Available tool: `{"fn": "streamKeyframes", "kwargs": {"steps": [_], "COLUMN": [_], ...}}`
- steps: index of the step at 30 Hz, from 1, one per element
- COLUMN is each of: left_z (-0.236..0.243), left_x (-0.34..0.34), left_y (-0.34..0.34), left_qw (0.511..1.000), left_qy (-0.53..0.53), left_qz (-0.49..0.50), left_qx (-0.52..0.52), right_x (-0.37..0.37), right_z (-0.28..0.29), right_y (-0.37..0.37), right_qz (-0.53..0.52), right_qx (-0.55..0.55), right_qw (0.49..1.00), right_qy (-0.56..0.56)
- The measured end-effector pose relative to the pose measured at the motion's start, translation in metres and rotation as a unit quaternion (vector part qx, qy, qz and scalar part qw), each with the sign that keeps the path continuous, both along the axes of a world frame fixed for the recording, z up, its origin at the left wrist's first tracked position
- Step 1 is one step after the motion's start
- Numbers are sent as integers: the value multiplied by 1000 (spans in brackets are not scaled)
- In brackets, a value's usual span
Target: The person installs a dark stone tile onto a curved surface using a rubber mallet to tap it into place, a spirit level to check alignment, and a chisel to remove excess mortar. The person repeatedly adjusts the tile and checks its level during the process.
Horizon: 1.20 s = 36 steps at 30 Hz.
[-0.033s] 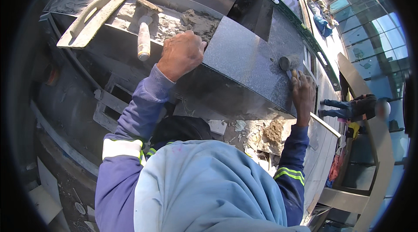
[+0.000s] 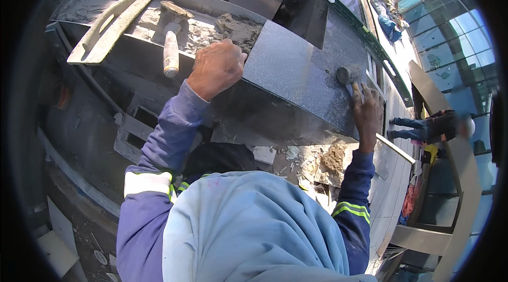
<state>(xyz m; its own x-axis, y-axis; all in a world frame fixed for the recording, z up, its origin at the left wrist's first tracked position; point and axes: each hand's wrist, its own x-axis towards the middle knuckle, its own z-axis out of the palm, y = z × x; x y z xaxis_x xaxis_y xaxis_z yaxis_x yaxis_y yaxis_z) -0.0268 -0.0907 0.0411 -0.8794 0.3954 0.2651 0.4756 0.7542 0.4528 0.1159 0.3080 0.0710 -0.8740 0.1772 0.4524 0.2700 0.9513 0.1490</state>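
My right hand (image 2: 367,115) is wrapped round the short handle of a mallet (image 2: 347,74). The mallet's dark, round head is at the right part of a grey speckled stone slab (image 2: 291,57); whether it touches the surface I cannot tell. My left hand (image 2: 217,67) is closed in a fist by the slab's left edge, beside grey mortar (image 2: 233,30). Its fingertips are hidden, and so is anything in them. Left of that hand, a trowel (image 2: 171,51) lies on the mortar, its handle sticking out toward me. Farther left rests a long-handled float (image 2: 106,30).
A long green spirit level (image 2: 365,30) lies along the far right side of the slabs. Broken rubble (image 2: 323,165) fills the gap below the slab. At the right, a person in a white helmet (image 2: 444,126) stands on the paving near a glass facade (image 2: 450,43).
The whole view has shifted slightly left. The mallet head is tilted a little differently in my right hand. My left hand stays closed by the slab's edge.
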Motion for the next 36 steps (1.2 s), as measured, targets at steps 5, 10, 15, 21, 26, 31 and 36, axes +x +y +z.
{"fn": "streamKeyframes", "kwargs": {"steps": [5, 10, 15, 21, 26, 31, 36], "left_z": [-14, -34, -14, -29, -8, 8, 13], "left_x": [-9, -48, -44, -38, 8, 1, -2], "left_y": [-8, -6, 0, 10, 19, 22, 19], "left_qw": [997, 979, 998, 999, 996, 998, 999], "left_qy": [47, 144, -4, -16, 67, -37, 3], "left_qz": [-57, -141, -66, -30, 36, 34, 17], "left_qx": [22, -38, 3, -5, -36, -40, -47], "right_x": [-16, -22, -27, -46, -93, -140, -145], "right_z": [16, 10, 0, 26, 70, 76, 85], "right_y": [-63, -90, -124, -134, -139, -157, -162], "right_qz": [111, 152, 264, 370, 491, 535, 523], "right_qx": [-107, -132, -187, -143, -85, -39, -50], "right_qw": [979, 958, 928, 918, 855, 826, 834], "right_qy": [132, 205, 186, -28, -145, -173, -167]}}
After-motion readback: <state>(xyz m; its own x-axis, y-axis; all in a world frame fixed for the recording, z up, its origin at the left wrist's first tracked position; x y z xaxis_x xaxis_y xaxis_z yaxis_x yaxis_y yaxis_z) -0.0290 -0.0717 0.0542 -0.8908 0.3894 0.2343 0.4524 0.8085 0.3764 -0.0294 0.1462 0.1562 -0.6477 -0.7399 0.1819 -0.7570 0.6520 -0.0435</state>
